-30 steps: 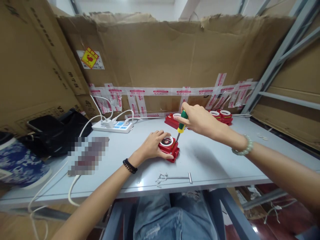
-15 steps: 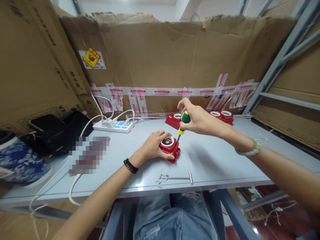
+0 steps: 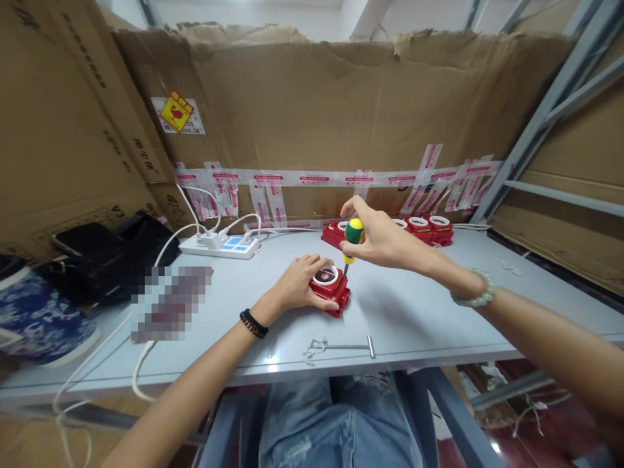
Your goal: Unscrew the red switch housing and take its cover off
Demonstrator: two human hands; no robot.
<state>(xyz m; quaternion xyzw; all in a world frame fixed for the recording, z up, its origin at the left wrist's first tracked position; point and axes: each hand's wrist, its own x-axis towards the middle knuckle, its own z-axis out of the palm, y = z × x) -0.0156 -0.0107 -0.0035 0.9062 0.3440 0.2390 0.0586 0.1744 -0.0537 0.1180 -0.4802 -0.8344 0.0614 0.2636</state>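
My left hand (image 3: 303, 285) grips a red box-shaped device (image 3: 336, 300) with a white ring on top, pressing it against the table. Its fingers curl over the far side and the thumb lies along the near side. In my right hand (image 3: 377, 237) is a screwdriver (image 3: 355, 233) with a green and yellow handle, tilted slightly, its thin shaft reaching the device's right edge. Exactly where the tip sits cannot be made out. Nearer the table's front edge lies a metal T-shaped tool (image 3: 348, 347) beside a few small white strands.
Several similar red devices (image 3: 440, 229) stand along the cardboard at the back, partly hidden by my right hand. A white power strip (image 3: 221, 246) with plugged-in cables lies back left. Farther left are a black bag (image 3: 121, 260) and a blue patterned container (image 3: 41, 315).
My right hand has shifted slightly left, and the screwdriver handle now leans more towards me. My left hand and the red device stay in place.
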